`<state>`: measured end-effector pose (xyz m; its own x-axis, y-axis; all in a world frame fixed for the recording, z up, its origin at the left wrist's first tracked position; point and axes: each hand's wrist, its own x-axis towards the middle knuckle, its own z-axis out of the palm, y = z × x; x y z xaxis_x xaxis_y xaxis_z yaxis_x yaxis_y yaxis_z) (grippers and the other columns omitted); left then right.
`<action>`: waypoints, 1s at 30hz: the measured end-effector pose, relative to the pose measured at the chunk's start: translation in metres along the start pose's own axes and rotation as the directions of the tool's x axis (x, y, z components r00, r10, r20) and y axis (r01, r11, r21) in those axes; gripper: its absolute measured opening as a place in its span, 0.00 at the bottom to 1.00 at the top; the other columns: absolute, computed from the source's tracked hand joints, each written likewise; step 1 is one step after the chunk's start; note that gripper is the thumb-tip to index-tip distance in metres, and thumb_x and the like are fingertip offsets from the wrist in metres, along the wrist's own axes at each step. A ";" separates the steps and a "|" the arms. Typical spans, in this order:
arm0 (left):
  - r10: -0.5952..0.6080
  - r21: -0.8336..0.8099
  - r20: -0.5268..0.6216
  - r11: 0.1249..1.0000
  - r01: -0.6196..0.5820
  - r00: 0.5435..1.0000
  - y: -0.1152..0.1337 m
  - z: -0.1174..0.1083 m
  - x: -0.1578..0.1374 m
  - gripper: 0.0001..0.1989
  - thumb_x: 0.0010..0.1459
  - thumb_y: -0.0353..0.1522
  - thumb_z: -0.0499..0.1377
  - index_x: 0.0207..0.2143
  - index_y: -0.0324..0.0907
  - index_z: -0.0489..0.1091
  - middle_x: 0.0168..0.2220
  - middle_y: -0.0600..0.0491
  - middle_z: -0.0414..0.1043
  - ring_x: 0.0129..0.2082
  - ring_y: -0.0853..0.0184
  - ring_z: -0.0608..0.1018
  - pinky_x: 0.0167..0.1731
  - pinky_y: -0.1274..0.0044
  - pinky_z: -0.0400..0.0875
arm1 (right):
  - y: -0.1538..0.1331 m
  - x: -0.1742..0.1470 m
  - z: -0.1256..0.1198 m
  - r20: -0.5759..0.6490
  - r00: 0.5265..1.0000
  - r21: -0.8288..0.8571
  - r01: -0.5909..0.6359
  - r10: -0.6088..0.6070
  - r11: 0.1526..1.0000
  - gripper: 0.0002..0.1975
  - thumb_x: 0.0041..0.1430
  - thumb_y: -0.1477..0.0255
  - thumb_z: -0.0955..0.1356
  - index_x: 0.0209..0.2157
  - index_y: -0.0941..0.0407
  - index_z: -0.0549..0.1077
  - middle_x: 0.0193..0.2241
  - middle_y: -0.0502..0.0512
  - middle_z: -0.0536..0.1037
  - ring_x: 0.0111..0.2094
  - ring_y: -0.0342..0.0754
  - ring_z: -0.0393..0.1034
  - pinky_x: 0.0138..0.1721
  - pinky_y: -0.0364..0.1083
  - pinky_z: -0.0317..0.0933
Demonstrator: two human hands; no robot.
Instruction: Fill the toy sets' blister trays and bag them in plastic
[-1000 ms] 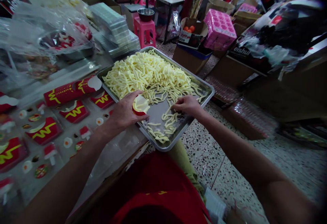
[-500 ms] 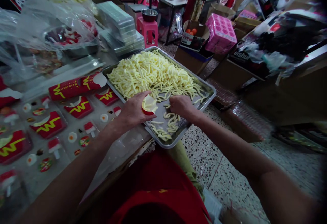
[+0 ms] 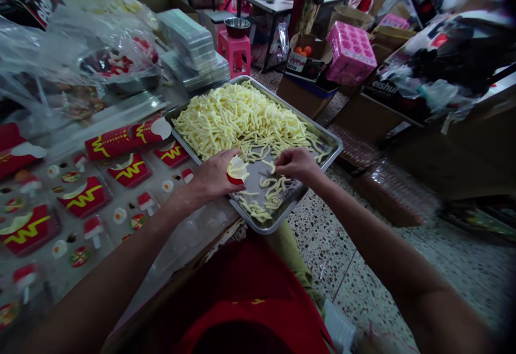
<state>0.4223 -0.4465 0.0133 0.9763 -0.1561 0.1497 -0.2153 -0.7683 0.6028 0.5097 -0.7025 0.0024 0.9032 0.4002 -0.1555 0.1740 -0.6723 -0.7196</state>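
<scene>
My left hand [image 3: 215, 176] is closed around a small red fry box [image 3: 237, 171] with pale yellow sticks in its mouth, held over the near left edge of a metal tray [image 3: 264, 230]. In the tray lies a large heap of pale yellow toy fries [image 3: 242, 117], with several loose ones nearer me. My right hand [image 3: 296, 163] pinches one toy fry [image 3: 269, 166] between thumb and fingers, just above the tray's bare middle. The two hands are a short gap apart. Some fingertips of my left hand are hidden behind the fry box.
Left on the table, clear blister packs hold red fry boxes [image 3: 84, 197] and small toy foods. Nested red boxes [image 3: 127, 137] lie beside the tray. Behind are stacked clear plastic trays [image 3: 187, 39] and a bagged metal bowl [image 3: 119, 69]. Cartons [image 3: 308, 61] and a pink stool [image 3: 234, 52] stand beyond.
My right hand has turned from a fist to a pinch, with a toy fry now showing at its fingertips. My left hand still holds the fry box. The view has shifted slightly.
</scene>
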 end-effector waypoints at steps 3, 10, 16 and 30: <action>0.007 0.017 0.004 1.000 -0.007 1.000 0.003 0.009 0.002 0.45 0.43 0.44 0.74 0.62 0.39 0.66 0.59 0.42 0.72 0.58 0.51 0.75 0.58 0.63 0.70 | 0.000 -0.014 0.011 0.007 0.998 -0.146 0.057 -0.057 0.988 0.05 0.44 0.73 0.74 0.28 0.55 0.81 0.24 0.50 0.79 0.25 0.44 0.70 0.26 0.42 0.57; 0.029 0.074 -0.058 0.997 -0.025 0.998 -0.001 0.017 -0.001 0.45 0.43 0.43 0.74 0.62 0.40 0.65 0.59 0.43 0.72 0.57 0.53 0.76 0.58 0.65 0.70 | 0.000 -0.015 0.009 -0.081 0.997 0.032 0.007 -0.004 0.999 0.05 0.41 0.73 0.74 0.25 0.56 0.78 0.21 0.48 0.77 0.24 0.43 0.66 0.26 0.42 0.55; -0.021 0.080 -0.128 0.996 0.032 0.992 0.005 0.011 -0.016 0.47 0.41 0.40 0.76 0.63 0.39 0.64 0.60 0.42 0.70 0.59 0.52 0.74 0.60 0.64 0.68 | -0.044 -0.011 0.004 -0.089 0.996 0.518 0.058 -0.013 0.853 0.08 0.41 0.70 0.75 0.25 0.57 0.76 0.22 0.50 0.77 0.23 0.42 0.66 0.28 0.43 0.59; -0.239 0.152 -0.704 0.870 0.470 0.669 -0.002 -0.015 -0.136 0.32 0.59 0.33 0.60 0.65 0.39 0.61 0.49 0.41 0.75 0.49 0.54 0.76 0.51 0.65 0.72 | -0.187 -0.035 0.143 0.176 0.735 0.144 0.638 -0.654 0.756 0.04 0.46 0.77 0.66 0.26 0.54 0.69 0.24 0.49 0.76 0.27 0.47 0.68 0.32 0.44 0.60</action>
<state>0.2896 -0.4139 0.0035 0.6897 0.5161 0.5080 0.2749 -0.8355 0.4757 0.3897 -0.5018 0.0457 0.4809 0.8441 0.2372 0.6516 -0.1631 -0.7408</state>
